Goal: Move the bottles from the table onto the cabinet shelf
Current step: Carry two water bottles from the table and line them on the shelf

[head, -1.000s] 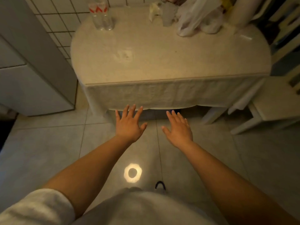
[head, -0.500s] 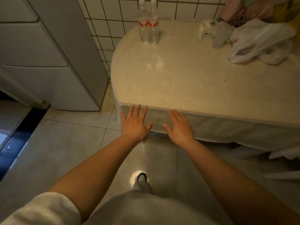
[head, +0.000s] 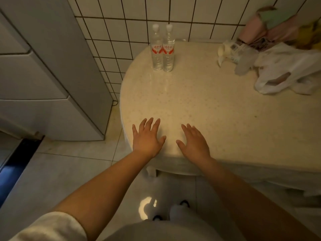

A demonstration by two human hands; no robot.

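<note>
Bottles (head: 163, 49) at far table (head: 208, 105) edge; hands (head: 146, 138) near edge, w/ fingers (head: 186, 129) spread.

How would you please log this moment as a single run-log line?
left hand: open, empty | right hand: open, empty | two water bottles: upright, side by side, far edge of table | none grasped

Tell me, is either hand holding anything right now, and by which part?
Nothing is held. The left hand and right hand are both open, apart from the two bottles.
</note>
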